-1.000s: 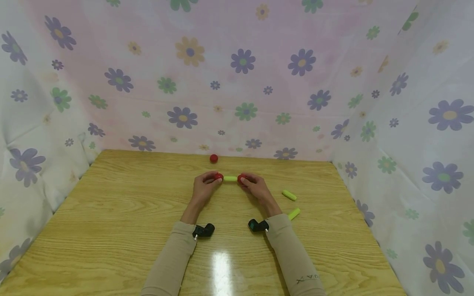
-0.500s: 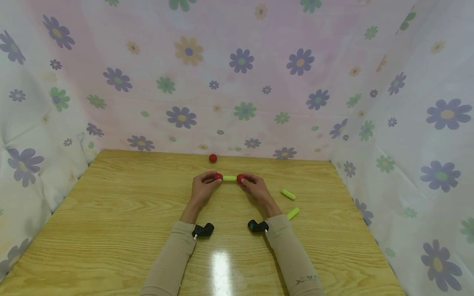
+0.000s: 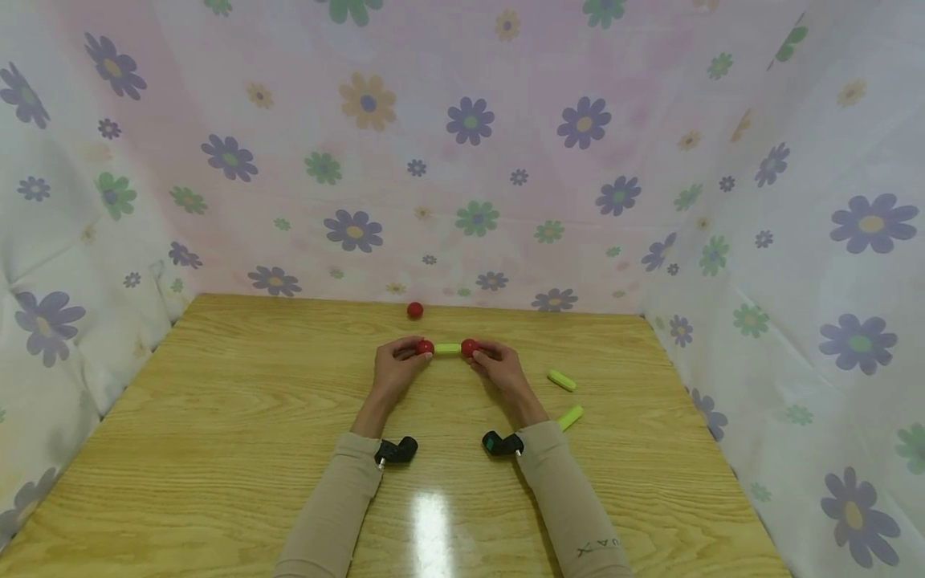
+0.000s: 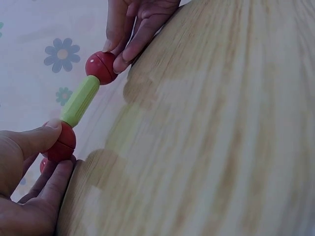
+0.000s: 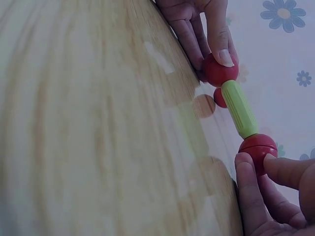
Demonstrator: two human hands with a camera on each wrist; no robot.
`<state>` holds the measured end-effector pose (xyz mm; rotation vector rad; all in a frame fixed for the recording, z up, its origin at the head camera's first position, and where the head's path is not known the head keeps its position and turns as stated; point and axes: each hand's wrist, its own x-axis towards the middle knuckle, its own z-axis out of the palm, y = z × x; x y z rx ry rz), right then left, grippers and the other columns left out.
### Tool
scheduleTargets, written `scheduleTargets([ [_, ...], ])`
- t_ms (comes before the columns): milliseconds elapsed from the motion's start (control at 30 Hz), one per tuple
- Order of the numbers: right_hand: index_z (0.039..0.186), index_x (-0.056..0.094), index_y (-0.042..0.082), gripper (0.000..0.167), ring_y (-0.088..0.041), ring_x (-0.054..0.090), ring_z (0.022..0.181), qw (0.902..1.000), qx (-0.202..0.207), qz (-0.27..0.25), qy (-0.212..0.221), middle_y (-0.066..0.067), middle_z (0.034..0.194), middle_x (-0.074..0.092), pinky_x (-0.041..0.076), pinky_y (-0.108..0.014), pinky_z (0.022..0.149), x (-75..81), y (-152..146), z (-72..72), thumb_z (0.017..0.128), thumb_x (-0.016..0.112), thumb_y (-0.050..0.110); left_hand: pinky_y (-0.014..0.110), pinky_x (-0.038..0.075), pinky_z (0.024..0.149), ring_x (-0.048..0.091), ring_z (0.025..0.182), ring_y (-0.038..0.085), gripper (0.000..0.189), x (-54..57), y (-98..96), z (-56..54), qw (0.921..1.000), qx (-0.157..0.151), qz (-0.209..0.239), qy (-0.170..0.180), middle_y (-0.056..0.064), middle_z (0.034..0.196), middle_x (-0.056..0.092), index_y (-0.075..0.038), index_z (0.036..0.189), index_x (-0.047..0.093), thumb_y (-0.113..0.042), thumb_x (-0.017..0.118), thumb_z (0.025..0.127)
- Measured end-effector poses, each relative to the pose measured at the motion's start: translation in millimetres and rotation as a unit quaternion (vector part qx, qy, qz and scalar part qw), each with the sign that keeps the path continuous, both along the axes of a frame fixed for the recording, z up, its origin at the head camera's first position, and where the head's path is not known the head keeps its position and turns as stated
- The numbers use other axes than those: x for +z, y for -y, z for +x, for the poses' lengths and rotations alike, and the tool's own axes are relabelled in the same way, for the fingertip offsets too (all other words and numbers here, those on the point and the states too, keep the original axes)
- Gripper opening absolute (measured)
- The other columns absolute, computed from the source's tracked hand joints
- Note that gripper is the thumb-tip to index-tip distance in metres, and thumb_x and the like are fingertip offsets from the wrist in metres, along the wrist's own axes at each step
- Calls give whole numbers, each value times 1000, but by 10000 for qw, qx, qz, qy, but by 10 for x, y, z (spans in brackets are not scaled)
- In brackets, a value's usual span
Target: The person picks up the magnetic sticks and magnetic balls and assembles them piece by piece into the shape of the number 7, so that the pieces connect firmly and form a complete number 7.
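My left hand (image 3: pixel 395 368) pinches a red ball (image 4: pixel 63 142) between thumb and fingers. A second red ball (image 5: pixel 258 148), with a seam line round it, is pinched by my right hand (image 3: pixel 503 371). Between the two balls runs a ridged yellow-green rod (image 3: pixel 448 348), its ends meeting both of them. In the wrist views the joined piece looks like a small dumbbell held close over the wooden table. Parts of both balls are covered by fingers and thumbs.
Another red ball (image 3: pixel 415 310) lies near the table's back edge. Two more yellow-green rods, one farther back (image 3: pixel 561 380) and one nearer (image 3: pixel 571 417), lie right of my right hand, the nearer partly behind the sleeve. Flowered cloth (image 3: pixel 470 160) hangs behind the wooden table (image 3: pixel 238 417).
Both hands keep their grip on the balls, almost still. My right thumb has slid slightly down its ball, baring more of the red surface. The rest lies as before.
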<state>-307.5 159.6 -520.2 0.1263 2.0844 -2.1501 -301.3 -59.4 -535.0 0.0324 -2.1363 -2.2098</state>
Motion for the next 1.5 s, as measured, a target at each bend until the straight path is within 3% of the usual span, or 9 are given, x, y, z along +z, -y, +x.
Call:
scheduleTargets([
  [267, 135, 55, -12, 34, -12, 69, 89, 9997, 21, -234, -57, -21, 117, 61, 57, -19, 81, -21, -29, 13, 102, 56, -4, 21, 56, 84, 66, 116, 31, 36, 32, -5, 31, 9998, 0, 98, 164, 21, 126, 68, -2, 123, 72, 0, 78, 87],
  [667, 137, 53, -13, 35, -15, 69, 101, 9998, 93, -185, 70, -27, 128, 57, 55, -19, 89, 19, -58, 35, 103, 55, -1, 23, 56, 85, 65, 116, 34, 36, 6, -16, 20, 9999, -4, 58, 85, 23, 126, 67, -2, 123, 72, -1, 79, 87],
  [800, 138, 53, -12, 36, -16, 69, 103, 9998, 185, -84, 46, -27, 127, 58, 56, -23, 91, 38, -70, 61, 104, 55, 1, 23, 56, 84, 65, 116, 33, 36, 16, -17, 33, 9999, -27, 68, 79, 23, 126, 67, -2, 123, 72, -1, 79, 87],
  [900, 140, 50, -11, 38, -25, 68, 111, 9995, 299, -33, 93, -29, 130, 57, 55, -30, 97, 90, -79, 101, 105, 53, 2, 23, 56, 84, 65, 115, 33, 36, 20, -18, 39, 9999, -26, 53, 84, 22, 126, 67, -2, 123, 72, -1, 79, 87],
  [1033, 142, 48, -11, 40, -26, 68, 111, 9993, 349, -13, 106, -29, 129, 58, 56, -31, 96, 102, -95, 125, 106, 53, 3, 23, 56, 84, 65, 116, 33, 37, 32, -19, 48, 9999, -39, 43, 85, 22, 127, 67, -2, 124, 72, -1, 79, 87],
  [1200, 144, 48, -9, 43, -17, 69, 102, 9989, 426, 101, 189, -26, 127, 60, 58, -25, 87, 94, -131, 131, 105, 55, 8, 21, 56, 82, 65, 114, 33, 37, 35, -11, 49, 10000, -11, 14, 70, 22, 126, 67, -2, 124, 72, -2, 79, 88],
  [1500, 147, 44, -10, 46, -41, 62, 121, 9928, 955, 722, 90, -32, 138, 53, 58, -37, 94, 220, -223, 227, 108, 51, 15, 18, 55, 79, 66, 110, 30, 35, 49, -6, 62, 10000, 34, 27, 74, 21, 123, 69, -2, 122, 73, -1, 78, 88],
])
